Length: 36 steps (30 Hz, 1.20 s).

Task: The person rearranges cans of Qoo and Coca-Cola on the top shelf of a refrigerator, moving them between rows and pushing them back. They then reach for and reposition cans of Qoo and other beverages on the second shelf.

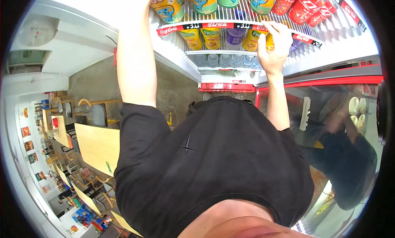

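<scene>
My right hand (275, 48) is at the front edge of a fridge shelf, its fingers hooked over the red-and-black price strip (214, 25) and its thumb below. Behind the strip stand orange-and-green drink cans (203, 2) with blue cartoon figures. Red Coca-Cola cans (305, 8) are on the right of that shelf. Beneath it, near my thumb, are yellow bottles (212, 39) and a purple one (235, 37). My left forearm (136, 65) reaches up along the fridge's left side; its hand lies beyond the top edge of the view.
Clear bottles (224, 60) stand on a lower shelf. The red-framed glass door (329, 82) is swung out to my right, with reflections in it. Wooden tables (96, 145) and chairs (98, 113) fill the room to my left.
</scene>
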{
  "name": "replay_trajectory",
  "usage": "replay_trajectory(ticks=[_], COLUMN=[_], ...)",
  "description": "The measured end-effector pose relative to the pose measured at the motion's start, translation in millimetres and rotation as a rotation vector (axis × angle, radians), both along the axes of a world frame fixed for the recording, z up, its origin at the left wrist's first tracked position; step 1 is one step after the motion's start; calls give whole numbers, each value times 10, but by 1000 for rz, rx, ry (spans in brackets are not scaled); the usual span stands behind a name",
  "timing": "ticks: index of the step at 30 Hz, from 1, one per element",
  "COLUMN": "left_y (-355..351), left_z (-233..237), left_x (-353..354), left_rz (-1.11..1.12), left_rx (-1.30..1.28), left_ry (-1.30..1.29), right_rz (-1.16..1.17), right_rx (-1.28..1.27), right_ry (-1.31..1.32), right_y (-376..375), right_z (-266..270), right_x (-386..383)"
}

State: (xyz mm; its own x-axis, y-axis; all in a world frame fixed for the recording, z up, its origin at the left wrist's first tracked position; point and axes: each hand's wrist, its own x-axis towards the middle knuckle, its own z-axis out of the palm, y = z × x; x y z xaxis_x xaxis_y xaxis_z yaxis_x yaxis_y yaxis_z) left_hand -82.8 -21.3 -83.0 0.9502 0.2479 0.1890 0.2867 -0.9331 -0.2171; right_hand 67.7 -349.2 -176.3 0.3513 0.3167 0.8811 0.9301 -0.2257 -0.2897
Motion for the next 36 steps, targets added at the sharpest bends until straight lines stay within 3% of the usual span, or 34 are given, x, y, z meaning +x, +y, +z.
replay_trajectory(ticks=[14, 23, 36], left_y=[123, 21, 280], left_z=[208, 305, 307], left_x=[174, 659, 310], left_rz=[36, -90, -7], left_rx=[-191, -306, -437], left_ry=[-235, -299, -393], right_rz=[-37, -10, -11], right_rx=[-49, -56, -46], right_ry=[34, 46, 47], right_y=[-15, -32, -15], right_z=[45, 63, 48], right_x=[-52, -54, -70])
